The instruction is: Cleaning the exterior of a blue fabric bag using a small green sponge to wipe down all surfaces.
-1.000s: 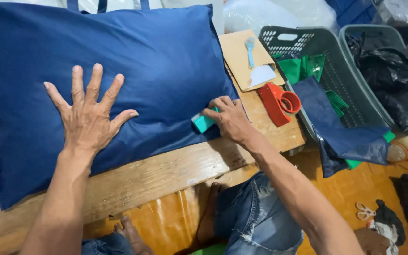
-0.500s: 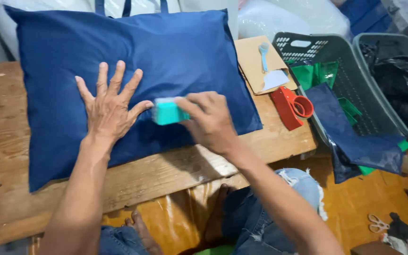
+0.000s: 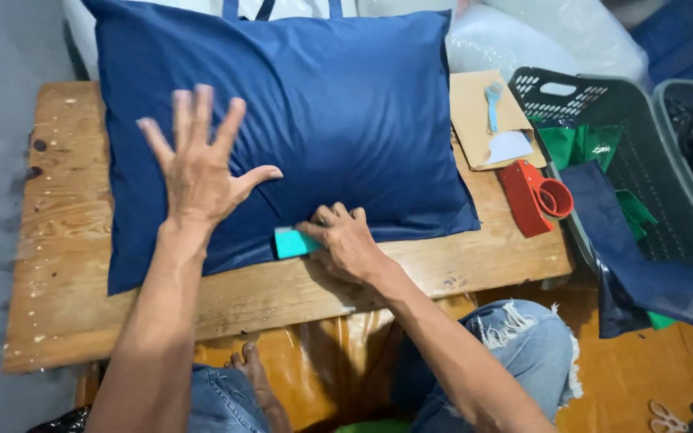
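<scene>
A large dark blue pillow [image 3: 322,120] lies on a low wooden table [image 3: 66,273]. My left hand [image 3: 200,164] rests flat on the pillow's left half, fingers spread wide. At the pillow's near edge my right hand [image 3: 345,243] grips a small teal block [image 3: 292,241], which touches the blue fabric where it meets the table.
A red tape dispenser [image 3: 535,197] sits at the table's right end, behind it a brown cardboard sheet [image 3: 479,116] with a light blue brush [image 3: 493,100]. A dark plastic basket [image 3: 627,160] with green and navy fabric stands to the right. Clear plastic bags lie behind the pillow.
My right hand with the teal block slid from the pillow's right edge to its middle, then down to the near edge. The left hand stays pressed flat on the pillow.
</scene>
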